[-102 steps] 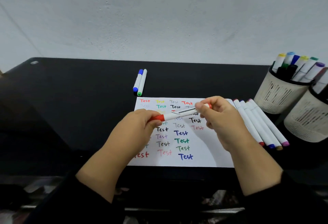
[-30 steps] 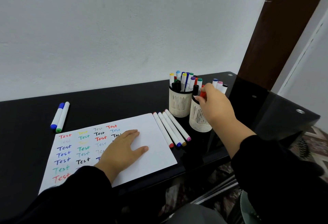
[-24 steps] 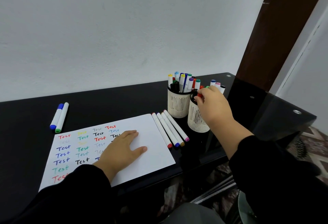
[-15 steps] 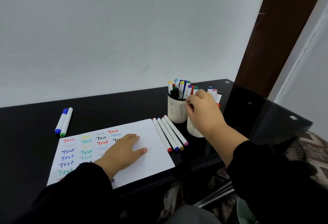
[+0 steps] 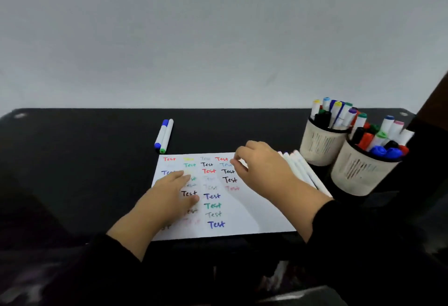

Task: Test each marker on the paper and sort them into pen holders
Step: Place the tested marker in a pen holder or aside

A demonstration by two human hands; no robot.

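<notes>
Two pale slotted pen holders stand at the right end of the black table [image 5: 72, 160]. The rear holder [image 5: 321, 147] carries upright markers with yellow, light blue, dark blue, purple, green and black caps. The front holder [image 5: 358, 172], touching or just beside it, carries markers with red, blue, green, pink and black caps; the exact count in either cannot be told. The paper [image 5: 254, 213] lies flat at the table's near edge, covered with coloured "Test" marks. The left hand [image 5: 167, 196] rests flat on it, fingers extended, hiding several words. The right hand [image 5: 264, 172] is above the paper's upper right corner with fingers loosely curled and blurred; whether it pinches anything cannot be told. It partly hides a row of white markers [image 5: 305, 172] beside the paper. Two capped markers [image 5: 164, 136], blue-ended and green-ended, lie together behind the paper.
</notes>
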